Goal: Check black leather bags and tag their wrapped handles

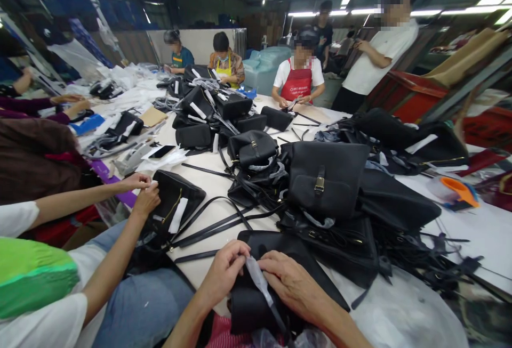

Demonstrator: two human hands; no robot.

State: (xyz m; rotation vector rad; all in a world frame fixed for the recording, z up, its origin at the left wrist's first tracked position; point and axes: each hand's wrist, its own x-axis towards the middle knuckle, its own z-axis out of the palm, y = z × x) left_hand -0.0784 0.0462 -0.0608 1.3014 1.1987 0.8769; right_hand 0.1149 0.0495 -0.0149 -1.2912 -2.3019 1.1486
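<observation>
A black handbag [280, 247] lies in front of me at the near edge of the table. Across it runs a strap partly covered in thin whitish wrapping [259, 280]. My left hand [227, 272] is closed, thumb and fingers pinching the upper end of this wrapping. From the other side my right hand [290, 280] bends over the bag, its fingers pressed together along the wrapping's edge; the fingertips are partly hidden. Long black straps [216, 229] stretch away to the left of the bag.
Black bags are heaped ahead, including a buckled one [326, 180]. At left, a co-worker's hands [146, 196] handle another black bag [176, 199]. A tape dispenser [460, 192] lies at right, above clear plastic [404, 310]. A phone [162, 152] rests farther back; several people stand or sit beyond.
</observation>
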